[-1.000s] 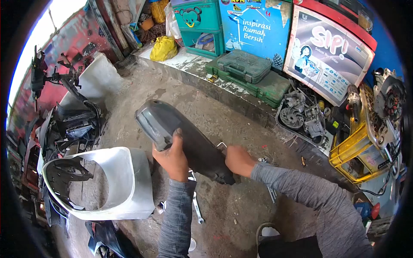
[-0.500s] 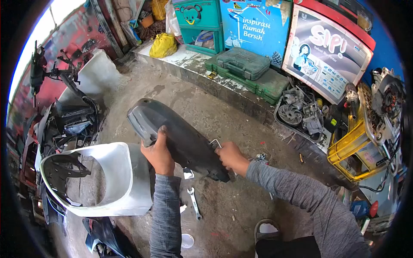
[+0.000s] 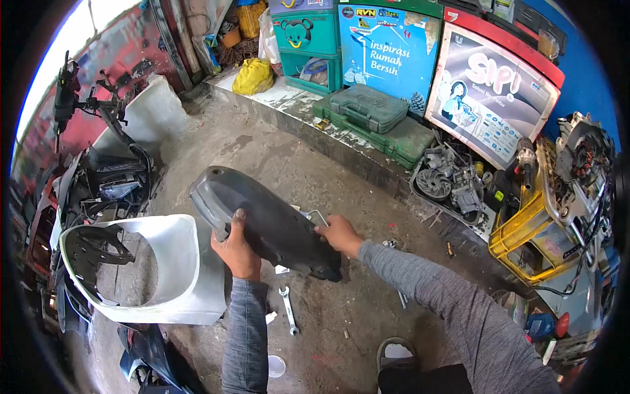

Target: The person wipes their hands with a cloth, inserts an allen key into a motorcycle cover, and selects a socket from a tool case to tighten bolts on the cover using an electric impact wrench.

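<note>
Gripping dark panel w/ L fingers, above spanner. Holding bent rod w/ R fingers, by panel edge.

- Long left sleeve: heathered grey cloth, finely streaked with darker grey, running to the wrist, with small creases.
- Long right sleeve: the same mottled grey, with deeper folds around the elbow.
- Hands, left and right: both bare.
- Dark, nearly black legwear at the near edge.
- One piece of footwear: rounded toe, grey-brown rim, whitish patch; its type is unclear.
</note>
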Demonstrator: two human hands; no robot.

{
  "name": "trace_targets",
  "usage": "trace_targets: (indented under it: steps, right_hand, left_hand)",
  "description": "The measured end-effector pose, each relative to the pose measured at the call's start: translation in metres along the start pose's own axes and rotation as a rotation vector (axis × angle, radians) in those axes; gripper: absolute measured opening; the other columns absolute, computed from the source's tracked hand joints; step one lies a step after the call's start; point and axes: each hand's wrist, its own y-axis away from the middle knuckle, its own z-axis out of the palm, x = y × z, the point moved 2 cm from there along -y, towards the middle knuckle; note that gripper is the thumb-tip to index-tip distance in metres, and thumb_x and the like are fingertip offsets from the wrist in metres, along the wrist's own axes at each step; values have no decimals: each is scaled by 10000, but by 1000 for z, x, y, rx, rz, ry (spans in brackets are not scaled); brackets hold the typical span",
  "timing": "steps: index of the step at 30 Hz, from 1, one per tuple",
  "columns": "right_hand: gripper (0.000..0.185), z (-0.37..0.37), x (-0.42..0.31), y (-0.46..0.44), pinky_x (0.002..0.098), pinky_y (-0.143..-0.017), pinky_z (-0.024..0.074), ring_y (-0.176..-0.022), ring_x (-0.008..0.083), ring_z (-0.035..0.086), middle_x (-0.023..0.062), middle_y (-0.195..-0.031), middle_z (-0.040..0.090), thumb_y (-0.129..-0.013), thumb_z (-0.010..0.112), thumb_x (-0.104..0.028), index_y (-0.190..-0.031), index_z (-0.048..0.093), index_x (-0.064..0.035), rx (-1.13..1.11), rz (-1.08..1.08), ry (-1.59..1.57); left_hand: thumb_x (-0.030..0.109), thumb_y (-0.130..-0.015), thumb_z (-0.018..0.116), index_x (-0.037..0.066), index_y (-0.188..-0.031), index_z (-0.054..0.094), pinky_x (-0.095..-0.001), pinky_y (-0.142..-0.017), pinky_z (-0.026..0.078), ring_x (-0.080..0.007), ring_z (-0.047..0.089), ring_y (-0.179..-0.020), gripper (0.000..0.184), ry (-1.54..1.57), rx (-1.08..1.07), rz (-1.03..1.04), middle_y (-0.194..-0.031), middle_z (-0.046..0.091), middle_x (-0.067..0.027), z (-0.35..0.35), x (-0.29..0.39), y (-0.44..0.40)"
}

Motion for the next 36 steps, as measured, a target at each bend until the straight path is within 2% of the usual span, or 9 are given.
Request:
trace_targets:
  steps: [3, 8, 11, 14, 17, 21, 24, 32, 36]
  right_hand:
    - [271, 3, 0, -3, 433, -770, 478, -866, 342, 664, 212, -889, 684, -817, 695, -236, -886, 689, 26, 14, 82, 10]
    - [270, -24, -4, -21, 470, -791, 470, -900, 429, 637, 264, -898, 657, -814, 685, -217, -896, 666, 39, 184, -102, 212]
    - [277, -41, -3, -27, 494, -797, 460, -915, 453, 613, 281, -913, 639, -817, 675, -222, -876, 649, 48, 257, -165, 238]
    - [269, -55, 5, -23, 486, -755, 457, -866, 454, 614, 289, -855, 624, -824, 669, -226, -868, 632, 37, 324, -219, 309]
    - [264, -65, 16, -20, 503, -739, 447, -868, 455, 611, 288, -850, 619, -828, 667, -215, -859, 601, 39, 313, -191, 354]
    - [266, -64, 37, -30, 516, -733, 446, -857, 454, 608, 283, -834, 616, -821, 681, -211, -858, 580, 32, 272, -207, 430]
    - [268, -60, 49, -32, 522, -727, 459, -833, 441, 620, 274, -825, 623, -843, 676, -197, -888, 582, 50, 222, -208, 487]
    - [260, -59, 51, -26, 533, -753, 462, -863, 483, 606, 299, -836, 620, -840, 674, -168, -908, 580, 65, 166, -246, 517]
    - [248, -59, 60, -21, 528, -753, 458, -868, 465, 611, 286, -830, 626, -831, 672, -181, -903, 584, 39, 166, -293, 533]
  left_hand:
    - [113, -843, 683, -15, -1062, 597, -317, -761, 492, -177, 612, -828, 268, 61, 35, -4, -947, 627, -68, -3, -2, 4]
    - [147, -877, 651, -5, -1084, 599, -324, -818, 480, -174, 604, -889, 262, 206, 100, -72, -1010, 632, -68, -26, -34, 1]
    - [283, -952, 566, 32, -1200, 555, -367, -973, 418, -172, 546, -1091, 353, 409, -66, -351, -1160, 595, -33, -41, -74, 5]
    - [403, -969, 499, 61, -1299, 513, -404, -1058, 358, -240, 486, -1230, 476, 371, -52, -382, -1319, 540, -80, -38, -86, 37]
    - [491, -938, 515, 89, -1340, 493, -457, -1102, 313, -274, 461, -1269, 569, 748, -76, -634, -1361, 520, -93, -51, -126, 56]
    - [558, -910, 520, 115, -1369, 470, -489, -1134, 273, -295, 427, -1308, 640, 753, 202, -751, -1393, 496, -87, -56, -153, 88]
    - [562, -907, 530, 118, -1375, 463, -493, -1134, 276, -293, 426, -1311, 648, 841, 138, -809, -1416, 474, -86, -72, -192, 111]
    - [664, -854, 557, 126, -1465, 308, -510, -1078, 322, -307, 347, -1356, 852, 343, 222, -891, -1501, 348, -100, -66, -172, 131]
    - [589, -924, 513, 98, -1436, 347, -484, -1028, 392, -313, 461, -1268, 729, 185, 193, -970, -1421, 450, -103, -68, -180, 143]
